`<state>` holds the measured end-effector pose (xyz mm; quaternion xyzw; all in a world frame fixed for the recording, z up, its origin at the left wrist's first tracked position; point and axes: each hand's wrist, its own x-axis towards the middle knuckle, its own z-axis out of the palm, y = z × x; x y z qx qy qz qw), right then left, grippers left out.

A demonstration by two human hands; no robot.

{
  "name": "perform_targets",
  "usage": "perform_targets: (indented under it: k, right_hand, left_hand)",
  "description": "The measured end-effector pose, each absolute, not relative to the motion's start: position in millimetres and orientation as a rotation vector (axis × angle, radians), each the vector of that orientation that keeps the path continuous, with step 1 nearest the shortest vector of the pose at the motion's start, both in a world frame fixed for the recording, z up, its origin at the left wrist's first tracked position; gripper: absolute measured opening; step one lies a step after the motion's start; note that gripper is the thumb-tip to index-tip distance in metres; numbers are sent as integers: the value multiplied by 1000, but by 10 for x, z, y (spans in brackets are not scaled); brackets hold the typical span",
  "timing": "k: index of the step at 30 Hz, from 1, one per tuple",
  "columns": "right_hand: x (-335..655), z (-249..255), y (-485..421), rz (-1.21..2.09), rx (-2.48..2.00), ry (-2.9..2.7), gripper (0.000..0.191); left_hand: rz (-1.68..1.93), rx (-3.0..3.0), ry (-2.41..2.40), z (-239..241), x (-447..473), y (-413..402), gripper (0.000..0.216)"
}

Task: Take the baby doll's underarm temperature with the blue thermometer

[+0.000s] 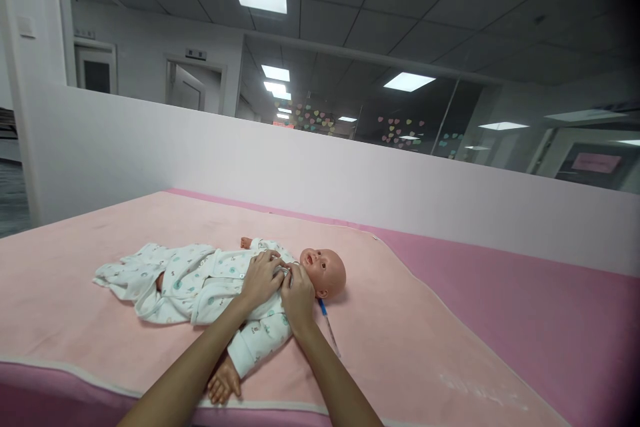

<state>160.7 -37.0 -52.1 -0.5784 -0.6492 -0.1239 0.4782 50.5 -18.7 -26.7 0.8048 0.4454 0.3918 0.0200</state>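
Observation:
A baby doll (325, 271) lies on its back on a pale pink blanket (410, 347), head to the right. It wears a white patterned romper (200, 280). My left hand (260, 278) rests on the doll's chest, fingers curled on the romper fabric near the collar. My right hand (298, 293) is beside it at the doll's neck, fingers pinched on the romper's neckline. The doll's bare hand (225, 381) sticks out of the sleeve near the blanket's front edge.
The blanket covers a darker pink mattress (550, 320). A white partition wall (350, 180) runs along the far side. A thin blue-tipped stick (327, 323) lies on the blanket below the doll's head. Glass office walls stand behind.

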Motion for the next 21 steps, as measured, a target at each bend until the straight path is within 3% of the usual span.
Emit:
perform_targets:
  k: [21]
  right_hand:
    - [1625, -549, -344, -200, -1317, -1541, 25]
  left_hand:
    - [1116, 2519, 1333, -245, 485, -155, 27]
